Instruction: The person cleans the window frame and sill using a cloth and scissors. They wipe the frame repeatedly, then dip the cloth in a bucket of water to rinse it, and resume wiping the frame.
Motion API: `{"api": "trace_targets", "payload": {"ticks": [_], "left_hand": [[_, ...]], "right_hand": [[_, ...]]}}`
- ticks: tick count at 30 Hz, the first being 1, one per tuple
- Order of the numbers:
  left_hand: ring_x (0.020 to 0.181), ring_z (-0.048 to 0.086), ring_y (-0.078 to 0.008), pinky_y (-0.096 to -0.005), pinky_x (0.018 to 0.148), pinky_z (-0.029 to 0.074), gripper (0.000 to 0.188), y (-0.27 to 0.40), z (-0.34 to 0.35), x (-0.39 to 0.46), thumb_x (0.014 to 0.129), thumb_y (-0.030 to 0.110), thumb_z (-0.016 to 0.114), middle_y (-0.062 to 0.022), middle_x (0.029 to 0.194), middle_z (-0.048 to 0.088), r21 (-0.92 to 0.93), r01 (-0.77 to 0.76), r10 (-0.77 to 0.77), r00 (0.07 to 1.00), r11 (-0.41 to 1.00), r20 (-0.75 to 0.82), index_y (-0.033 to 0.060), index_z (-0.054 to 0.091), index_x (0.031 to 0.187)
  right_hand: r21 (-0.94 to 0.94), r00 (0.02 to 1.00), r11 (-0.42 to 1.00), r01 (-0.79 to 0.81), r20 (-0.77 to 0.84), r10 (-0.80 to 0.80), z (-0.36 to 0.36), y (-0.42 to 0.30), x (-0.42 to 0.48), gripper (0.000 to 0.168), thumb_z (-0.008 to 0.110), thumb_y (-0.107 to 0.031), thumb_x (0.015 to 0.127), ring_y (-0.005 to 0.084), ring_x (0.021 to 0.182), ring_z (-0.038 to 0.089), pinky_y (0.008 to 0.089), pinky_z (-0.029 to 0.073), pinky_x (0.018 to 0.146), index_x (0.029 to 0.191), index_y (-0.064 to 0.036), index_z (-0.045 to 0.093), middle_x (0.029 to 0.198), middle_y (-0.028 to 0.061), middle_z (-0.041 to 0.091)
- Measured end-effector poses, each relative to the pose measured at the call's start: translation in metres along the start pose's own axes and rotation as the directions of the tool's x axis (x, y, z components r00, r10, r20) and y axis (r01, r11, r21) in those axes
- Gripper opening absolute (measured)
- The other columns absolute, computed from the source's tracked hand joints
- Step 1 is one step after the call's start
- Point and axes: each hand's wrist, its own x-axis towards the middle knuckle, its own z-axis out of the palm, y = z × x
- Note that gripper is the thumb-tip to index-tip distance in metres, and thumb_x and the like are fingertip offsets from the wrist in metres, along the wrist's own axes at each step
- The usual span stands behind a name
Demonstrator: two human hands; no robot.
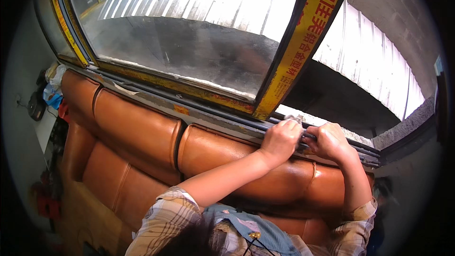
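Note:
Both hands are at the lower track (pixel 227 115) of a sliding window, over the back of a brown leather sofa (pixel 138 124). My left hand (pixel 283 138) is closed around a crumpled greyish cloth (pixel 294 118), part of which shows above the fingers. Just to its right, my right hand (pixel 328 140) has its fingers curled down at the track rails. Something dark and narrow lies between the two hands; whether the right fingers grip it or only touch it is unclear. The sliding sash (pixel 275 89) stands left of the hands, its frame covered in yellow printed film.
Right of the sash the window is open, with a rough concrete sill edge (pixel 405 124) and corrugated metal roofing (pixel 366 57) outside. Plastic bags (pixel 57 80) sit by the sofa's far left end. A wooden surface (pixel 92 213) is at lower left.

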Motion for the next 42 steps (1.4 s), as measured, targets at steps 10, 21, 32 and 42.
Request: {"api": "trace_targets", "payload": {"ticks": [10,21,32,42], "left_hand": [[0.086,0.066,-0.0295,-0.0381,0.077,0.054,0.017,0.007,-0.051,0.020,0.077,-0.001,0.067,-0.0126,0.093,0.070,-0.232,-0.086,0.056,0.990,0.969,-0.132,0.0032,0.070,0.093],[0.081,0.066,-0.0302,-0.0373,0.075,0.053,0.022,-0.016,-0.089,-0.001,0.071,-0.007,0.072,-0.0128,0.088,0.068,-0.102,-0.071,0.064,0.995,0.992,-0.070,0.0007,0.067,0.091],[0.076,0.064,-0.0243,-0.0326,0.070,0.051,0.011,-0.001,-0.011,0.042,0.080,-0.002,0.062,-0.0132,0.085,0.062,-0.481,0.147,-0.052,0.977,0.864,0.205,0.0000,0.062,0.091],[0.068,0.059,-0.0227,-0.0324,0.062,0.049,0.012,-0.009,0.006,0.032,0.077,-0.005,0.065,-0.0100,0.073,0.058,-0.326,0.235,-0.227,0.972,0.916,0.063,0.0009,0.060,0.086]], "right_hand": [[0.172,0.974,0.979,-0.107,-0.180,0.138,-0.002,-0.009,-0.024,0.015,0.072,-0.015,0.077,0.0384,0.060,0.060,0.0435,0.048,0.055,0.074,-0.005,0.060,0.062,0.0186,0.058],[0.357,0.807,0.934,0.012,-0.555,0.202,0.085,-0.095,0.005,0.021,0.070,-0.015,0.076,0.0253,0.057,0.064,0.0386,0.050,0.050,0.080,-0.006,0.052,0.063,0.0088,0.060],[0.317,0.678,0.856,-0.408,-0.523,0.517,0.049,-0.020,-0.095,0.014,0.070,-0.016,0.084,0.0325,0.056,0.061,0.0414,0.047,0.050,0.078,-0.007,0.061,0.063,0.0131,0.061],[0.498,0.662,0.831,-0.247,-0.539,0.521,0.026,0.004,-0.103,0.012,0.070,-0.015,0.085,0.0353,0.057,0.060,0.0398,0.045,0.049,0.081,-0.005,0.065,0.065,0.0151,0.061]]}}
